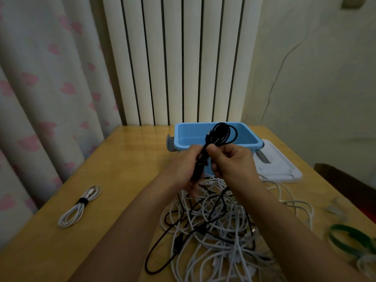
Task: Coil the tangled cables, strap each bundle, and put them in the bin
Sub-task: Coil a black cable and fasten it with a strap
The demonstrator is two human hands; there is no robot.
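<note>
The light is dim and warm, with soft shadows. A pale glare lies on the worktop [142,135] near its far edge. Edges bend from the wide lens. The green straps [352,241] at right are blurred.

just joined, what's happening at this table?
A person is bundling cables. Both the left hand and right hand grip a coiled black cable held up in front of the open blue plastic bin. A tangled pile of white and black cables lies below on the wooden table. One strapped white cable coil lies at the left; green straps lie at the right.
</note>
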